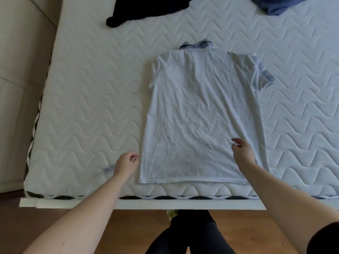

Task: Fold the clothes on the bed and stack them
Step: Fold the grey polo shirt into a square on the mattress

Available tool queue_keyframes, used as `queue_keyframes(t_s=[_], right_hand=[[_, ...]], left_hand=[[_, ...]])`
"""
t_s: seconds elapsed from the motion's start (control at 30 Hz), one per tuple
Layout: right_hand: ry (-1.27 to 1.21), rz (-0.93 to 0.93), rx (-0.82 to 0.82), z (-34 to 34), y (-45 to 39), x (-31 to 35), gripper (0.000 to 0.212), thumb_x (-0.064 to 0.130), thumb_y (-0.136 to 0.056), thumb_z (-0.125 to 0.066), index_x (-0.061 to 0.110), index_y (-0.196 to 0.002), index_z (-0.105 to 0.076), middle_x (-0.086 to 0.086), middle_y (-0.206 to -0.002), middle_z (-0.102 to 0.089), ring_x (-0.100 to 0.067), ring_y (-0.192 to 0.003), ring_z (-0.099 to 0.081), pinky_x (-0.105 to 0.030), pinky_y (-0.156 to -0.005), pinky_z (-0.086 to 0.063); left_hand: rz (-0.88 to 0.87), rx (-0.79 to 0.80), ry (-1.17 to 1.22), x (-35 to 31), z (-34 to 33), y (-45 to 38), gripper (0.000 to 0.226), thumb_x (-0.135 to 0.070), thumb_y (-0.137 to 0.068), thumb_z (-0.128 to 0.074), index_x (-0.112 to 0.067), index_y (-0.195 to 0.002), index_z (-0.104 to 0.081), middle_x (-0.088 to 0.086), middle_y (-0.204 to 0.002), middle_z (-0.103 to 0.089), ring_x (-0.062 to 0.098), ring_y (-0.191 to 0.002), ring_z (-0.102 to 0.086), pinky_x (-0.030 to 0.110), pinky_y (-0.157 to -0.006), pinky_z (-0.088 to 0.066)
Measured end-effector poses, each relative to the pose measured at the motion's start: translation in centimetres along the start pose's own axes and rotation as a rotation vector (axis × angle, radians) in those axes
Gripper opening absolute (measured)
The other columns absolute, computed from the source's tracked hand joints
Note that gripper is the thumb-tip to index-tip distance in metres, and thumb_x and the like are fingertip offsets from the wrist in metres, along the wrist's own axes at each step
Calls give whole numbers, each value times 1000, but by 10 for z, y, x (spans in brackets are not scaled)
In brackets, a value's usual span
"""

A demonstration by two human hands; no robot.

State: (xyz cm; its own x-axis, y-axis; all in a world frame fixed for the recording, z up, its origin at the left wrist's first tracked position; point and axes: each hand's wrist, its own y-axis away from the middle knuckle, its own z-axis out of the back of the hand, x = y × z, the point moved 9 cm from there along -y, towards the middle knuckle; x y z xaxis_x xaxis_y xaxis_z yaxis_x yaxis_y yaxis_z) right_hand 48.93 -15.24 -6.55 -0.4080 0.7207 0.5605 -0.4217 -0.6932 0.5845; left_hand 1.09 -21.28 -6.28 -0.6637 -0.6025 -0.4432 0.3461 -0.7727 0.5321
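A white polo shirt (200, 110) with a blue collar lies flat and back-up on the quilted white mattress (88, 99), its hem toward me. The left sleeve looks tucked under; the right sleeve with its blue cuff sticks out. My left hand (126, 165) hovers just left of the shirt's lower left edge, fingers loosely curled and holding nothing. My right hand (242, 152) is over the shirt's lower right part, fingers relaxed, holding nothing.
A dark garment (146, 10) lies at the far edge of the mattress, a blue one (277, 4) at the far right. The mattress's near edge (165, 197) has a black-and-white trim. Wooden floor (128, 231) and my dark-clad legs are below.
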Motion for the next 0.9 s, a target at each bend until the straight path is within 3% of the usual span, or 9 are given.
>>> queue_keyframes(t_s=[0.27,0.4,0.47,0.57,0.7,0.83,0.9], right_hand=[[32,275,120,-77,-30,136,27,20,-97,-55,26,-122,-63,-6,-125,-60,-18,-108,-58,-31,-74,-47],[134,331,154,-128,-57,173,31,26,-98,-54,33,-128,-58,-2,-131,-56,-9,-105,-54,-18,-57,-41],[185,388,181,-158,-69,195,36,27,-99,-52,31,-135,-54,-1,-139,-52,-11,-109,-53,-16,-68,-41],[249,493,206,-200,-80,235,46,29,-100,-49,27,-146,-41,1,-150,-40,-14,-116,-50,-25,-93,-37],[306,623,207,-248,-99,280,57,27,-102,-42,23,-155,-21,3,-162,-17,-17,-147,-20,-34,-119,-21],[420,661,148,-283,-138,300,63,36,-101,-36,28,-156,-7,7,-164,-2,-12,-150,-2,-34,-120,-6],[493,663,107,-293,-156,298,65,44,-101,-33,28,-157,-5,8,-164,-1,-10,-150,2,-31,-120,0]], left_hand=[[-182,-9,56,-95,33,-82,16,-14,-91,-61,-15,-105,-69,2,-101,-67,12,-84,-57,19,-70,-36],[-229,7,118,-121,25,-143,21,-15,-92,-59,-17,-112,-66,-1,-105,-66,11,-88,-58,17,-73,-38],[-240,13,154,-131,25,-178,25,-14,-93,-56,-16,-117,-63,1,-108,-67,13,-91,-59,22,-80,-43],[-222,0,212,-139,30,-229,24,-14,-96,-50,-17,-118,-61,2,-113,-68,19,-100,-62,27,-87,-45],[-226,-6,223,-152,36,-291,30,-9,-100,-44,-12,-126,-60,5,-120,-68,22,-108,-63,24,-89,-45],[-233,17,271,-179,29,-343,36,-4,-100,-40,-8,-132,-56,12,-125,-65,29,-109,-64,40,-97,-49],[-229,8,289,-190,25,-364,36,-4,-100,-41,-11,-131,-58,11,-123,-65,28,-108,-63,39,-95,-51]])
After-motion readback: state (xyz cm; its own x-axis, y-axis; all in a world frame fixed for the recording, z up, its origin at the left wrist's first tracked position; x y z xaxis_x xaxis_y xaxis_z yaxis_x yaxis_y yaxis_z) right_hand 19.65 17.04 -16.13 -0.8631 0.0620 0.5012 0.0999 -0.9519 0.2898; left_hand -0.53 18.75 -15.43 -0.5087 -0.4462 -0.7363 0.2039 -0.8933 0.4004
